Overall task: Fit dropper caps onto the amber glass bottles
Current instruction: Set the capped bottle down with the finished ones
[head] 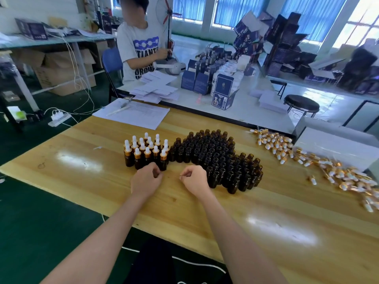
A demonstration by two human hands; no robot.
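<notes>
Several amber bottles with gold-and-white dropper caps point(146, 152) stand in a tight cluster on the wooden table point(86, 158). To their right stands a larger block of uncapped amber bottles point(217, 158). Loose dropper caps point(303, 158) lie strewn in a long heap at the table's right side. My left hand point(146, 179) rests on the table just in front of the capped cluster, fingers curled, nothing seen in it. My right hand point(194, 180) lies beside it, left of the uncapped bottles, fingers curled with thumb against forefinger; whether it pinches anything is unclear.
White boxes point(336, 144) stand at the right behind the caps. Sheets of paper with a pen point(131, 113) lie at the far left corner. A person point(141, 48) sits at the adjoining white table, which bears blue cartons point(222, 91) and paper stacks.
</notes>
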